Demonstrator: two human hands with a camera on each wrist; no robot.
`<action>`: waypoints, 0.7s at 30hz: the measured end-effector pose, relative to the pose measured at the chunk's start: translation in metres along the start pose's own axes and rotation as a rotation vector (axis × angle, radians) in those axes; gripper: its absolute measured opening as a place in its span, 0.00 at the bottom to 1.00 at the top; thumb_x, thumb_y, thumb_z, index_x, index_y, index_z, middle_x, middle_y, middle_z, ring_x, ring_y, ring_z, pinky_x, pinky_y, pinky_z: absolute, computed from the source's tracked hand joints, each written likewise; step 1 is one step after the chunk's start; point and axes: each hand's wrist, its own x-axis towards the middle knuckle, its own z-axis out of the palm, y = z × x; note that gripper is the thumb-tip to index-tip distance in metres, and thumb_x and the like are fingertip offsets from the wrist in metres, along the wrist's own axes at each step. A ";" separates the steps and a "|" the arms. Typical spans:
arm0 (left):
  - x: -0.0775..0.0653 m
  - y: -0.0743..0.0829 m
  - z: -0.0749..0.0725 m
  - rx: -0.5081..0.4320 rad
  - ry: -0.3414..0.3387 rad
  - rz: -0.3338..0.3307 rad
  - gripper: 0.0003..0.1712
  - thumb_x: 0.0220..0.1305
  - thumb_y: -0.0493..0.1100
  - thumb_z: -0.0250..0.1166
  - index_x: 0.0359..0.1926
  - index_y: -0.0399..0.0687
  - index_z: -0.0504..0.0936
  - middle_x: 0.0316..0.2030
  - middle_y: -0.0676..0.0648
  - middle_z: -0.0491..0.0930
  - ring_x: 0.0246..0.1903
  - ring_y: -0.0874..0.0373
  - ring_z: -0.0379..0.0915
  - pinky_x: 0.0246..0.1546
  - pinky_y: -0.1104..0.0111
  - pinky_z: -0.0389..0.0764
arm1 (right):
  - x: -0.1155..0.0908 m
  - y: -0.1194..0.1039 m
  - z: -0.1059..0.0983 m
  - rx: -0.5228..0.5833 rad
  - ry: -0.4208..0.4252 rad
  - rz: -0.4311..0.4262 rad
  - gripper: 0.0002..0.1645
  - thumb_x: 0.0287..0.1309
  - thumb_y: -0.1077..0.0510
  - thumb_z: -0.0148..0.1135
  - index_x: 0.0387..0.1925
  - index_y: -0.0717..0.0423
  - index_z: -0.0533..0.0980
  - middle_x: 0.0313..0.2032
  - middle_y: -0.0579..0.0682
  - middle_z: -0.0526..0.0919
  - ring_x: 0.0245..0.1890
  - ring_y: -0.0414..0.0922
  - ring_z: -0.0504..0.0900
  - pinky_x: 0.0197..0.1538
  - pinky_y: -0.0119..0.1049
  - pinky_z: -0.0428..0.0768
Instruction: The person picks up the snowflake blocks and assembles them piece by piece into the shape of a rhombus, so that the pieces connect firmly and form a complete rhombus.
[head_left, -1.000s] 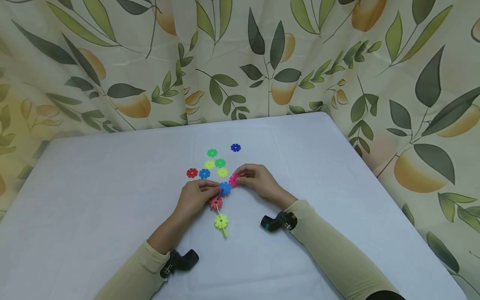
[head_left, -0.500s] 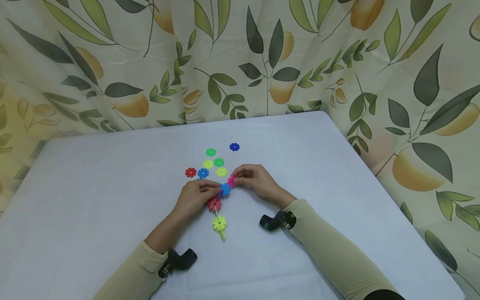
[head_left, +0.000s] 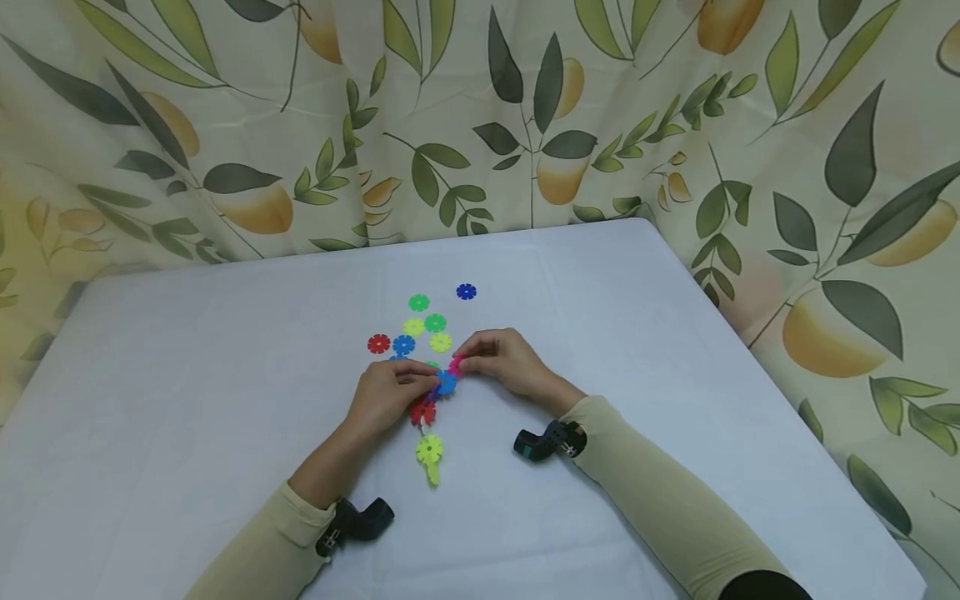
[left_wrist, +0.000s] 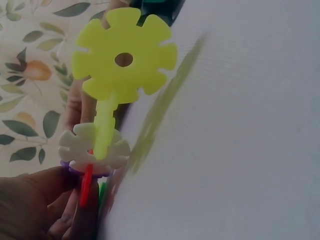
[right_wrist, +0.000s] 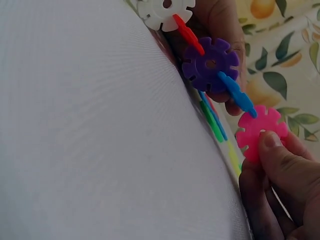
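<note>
A chain of notched plastic snowflake discs, slotted edge to edge, spans both hands. My left hand (head_left: 384,398) grips it by the purple disc (right_wrist: 200,71). Between thumb and fingers, my right hand (head_left: 506,361) pinches the pink disc (right_wrist: 248,131), whose edge meets the blue disc (right_wrist: 237,94) in the right wrist view. From the purple disc the chain runs through a red disc (head_left: 422,413) and a white disc (left_wrist: 71,144) to two yellow ones, the larger-looking yellow disc (left_wrist: 100,50) being nearest the left wrist camera. The left fingers partly hide the purple disc in the head view.
Loose discs lie on the white-covered table (head_left: 225,375) beyond the hands: a red disc (head_left: 378,343), a blue disc (head_left: 403,345), a dark blue disc (head_left: 467,292), and several green and yellow ones. A leaf-patterned curtain (head_left: 435,108) hangs behind the table's far edge.
The right hand has moved slightly left toward the left hand, with the pink disc. The chain's yellow end has swung a little left and nearer the body. The left hand keeps its grip.
</note>
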 end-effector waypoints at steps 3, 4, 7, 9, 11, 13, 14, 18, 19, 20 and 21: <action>0.000 0.000 0.000 0.004 0.013 -0.004 0.12 0.60 0.49 0.71 0.43 0.50 0.89 0.37 0.49 0.89 0.48 0.55 0.80 0.35 0.74 0.77 | 0.001 0.000 0.002 0.013 0.001 -0.002 0.05 0.59 0.61 0.68 0.38 0.55 0.85 0.36 0.48 0.88 0.40 0.41 0.84 0.50 0.35 0.80; 0.000 -0.001 0.001 0.006 0.017 -0.003 0.12 0.60 0.48 0.71 0.43 0.50 0.89 0.37 0.49 0.89 0.48 0.55 0.81 0.35 0.74 0.77 | 0.001 0.001 0.003 0.018 -0.003 -0.004 0.06 0.58 0.62 0.68 0.38 0.55 0.85 0.36 0.48 0.88 0.40 0.41 0.84 0.50 0.34 0.80; 0.000 -0.001 0.001 0.010 0.028 -0.001 0.12 0.60 0.48 0.71 0.43 0.50 0.89 0.36 0.49 0.89 0.46 0.55 0.82 0.34 0.74 0.77 | 0.001 0.000 0.004 0.020 -0.015 -0.015 0.05 0.58 0.62 0.69 0.37 0.56 0.85 0.37 0.49 0.88 0.41 0.41 0.84 0.50 0.33 0.80; 0.000 -0.002 0.001 0.010 0.033 -0.002 0.12 0.60 0.48 0.72 0.43 0.50 0.89 0.35 0.49 0.89 0.45 0.56 0.82 0.34 0.74 0.77 | 0.001 0.000 0.004 0.020 -0.024 -0.021 0.05 0.57 0.62 0.69 0.37 0.56 0.85 0.37 0.49 0.88 0.41 0.41 0.84 0.50 0.32 0.80; 0.000 -0.002 0.002 0.006 0.033 -0.004 0.12 0.60 0.48 0.72 0.43 0.50 0.89 0.35 0.49 0.89 0.44 0.56 0.82 0.33 0.74 0.77 | 0.000 0.000 0.004 0.018 -0.025 -0.027 0.05 0.57 0.62 0.69 0.37 0.55 0.85 0.36 0.48 0.88 0.41 0.41 0.84 0.50 0.32 0.80; 0.000 -0.002 0.002 -0.002 0.036 -0.007 0.13 0.59 0.49 0.72 0.43 0.49 0.89 0.35 0.49 0.89 0.42 0.57 0.82 0.33 0.74 0.77 | 0.001 0.001 0.004 0.013 -0.019 -0.031 0.06 0.58 0.62 0.69 0.38 0.55 0.85 0.37 0.48 0.88 0.42 0.41 0.84 0.50 0.33 0.80; 0.001 -0.003 0.002 -0.005 0.039 -0.008 0.13 0.59 0.49 0.72 0.43 0.49 0.89 0.35 0.49 0.89 0.42 0.57 0.82 0.33 0.74 0.77 | 0.001 0.002 0.004 0.011 -0.015 -0.033 0.06 0.58 0.62 0.68 0.38 0.55 0.85 0.37 0.48 0.88 0.42 0.41 0.84 0.51 0.33 0.80; 0.001 -0.003 0.002 -0.027 0.054 -0.009 0.14 0.58 0.50 0.72 0.42 0.48 0.89 0.35 0.50 0.89 0.40 0.58 0.84 0.36 0.73 0.79 | 0.003 0.004 0.003 -0.003 0.015 -0.025 0.09 0.59 0.61 0.68 0.42 0.55 0.85 0.40 0.48 0.88 0.45 0.41 0.85 0.53 0.37 0.80; 0.001 -0.003 0.002 -0.031 0.058 -0.009 0.14 0.58 0.51 0.73 0.42 0.48 0.89 0.34 0.50 0.89 0.40 0.59 0.84 0.37 0.73 0.80 | 0.003 0.004 0.002 -0.008 0.025 -0.017 0.10 0.59 0.60 0.68 0.43 0.55 0.85 0.41 0.48 0.88 0.45 0.41 0.85 0.54 0.38 0.80; 0.001 -0.003 0.002 -0.032 0.062 -0.008 0.14 0.58 0.51 0.73 0.41 0.49 0.89 0.34 0.50 0.89 0.40 0.59 0.84 0.38 0.72 0.80 | 0.003 0.004 0.002 -0.010 0.035 -0.008 0.11 0.59 0.60 0.68 0.44 0.55 0.85 0.42 0.48 0.88 0.46 0.41 0.85 0.54 0.38 0.79; 0.001 -0.003 0.002 -0.035 0.063 -0.009 0.14 0.58 0.51 0.73 0.41 0.49 0.89 0.34 0.50 0.89 0.41 0.59 0.84 0.39 0.71 0.80 | 0.003 0.004 0.000 -0.010 0.047 0.007 0.12 0.59 0.59 0.68 0.45 0.54 0.85 0.43 0.48 0.88 0.47 0.41 0.85 0.54 0.38 0.79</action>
